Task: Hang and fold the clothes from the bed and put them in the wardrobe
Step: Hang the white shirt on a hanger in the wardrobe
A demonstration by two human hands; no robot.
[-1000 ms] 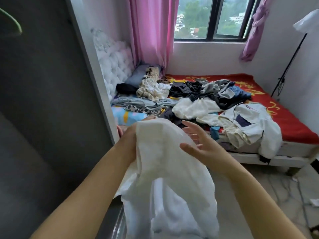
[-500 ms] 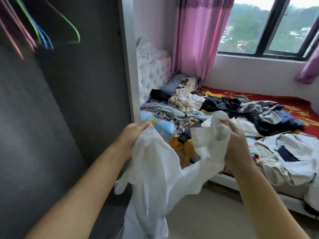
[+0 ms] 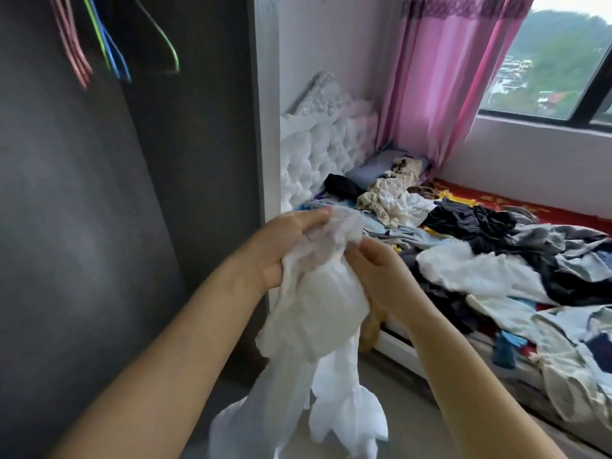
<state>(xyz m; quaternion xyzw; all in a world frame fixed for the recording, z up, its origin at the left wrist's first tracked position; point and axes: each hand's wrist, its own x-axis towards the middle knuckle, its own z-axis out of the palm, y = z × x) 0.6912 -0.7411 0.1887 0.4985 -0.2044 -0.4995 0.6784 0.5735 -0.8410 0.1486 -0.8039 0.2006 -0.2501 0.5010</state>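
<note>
A thin white garment [image 3: 318, 313] hangs bunched in front of me, its loose ends trailing toward the floor. My left hand [image 3: 281, 246] grips its gathered top from the left. My right hand [image 3: 377, 270] pinches the cloth from the right, close to the left hand. Behind them the bed [image 3: 397, 346] carries a heap of mixed clothes [image 3: 496, 246], dark, white and grey. The dark wardrobe interior [image 3: 99, 226] fills the left. Coloured wire hangers [image 3: 112, 44] hang at its top left.
A white tufted headboard [image 3: 324, 150] stands behind the wardrobe's white edge [image 3: 265, 127]. A pink curtain [image 3: 440, 71] hangs beside the window [image 3: 563, 61]. The red bedsheet [image 3: 516, 207] shows at the far side. Grey floor [image 3: 414, 419] lies below my arms.
The view has swung left toward the wardrobe and its hangers. My hands have come together, bunching the white garment's top between them; earlier they held it spread apart.
</note>
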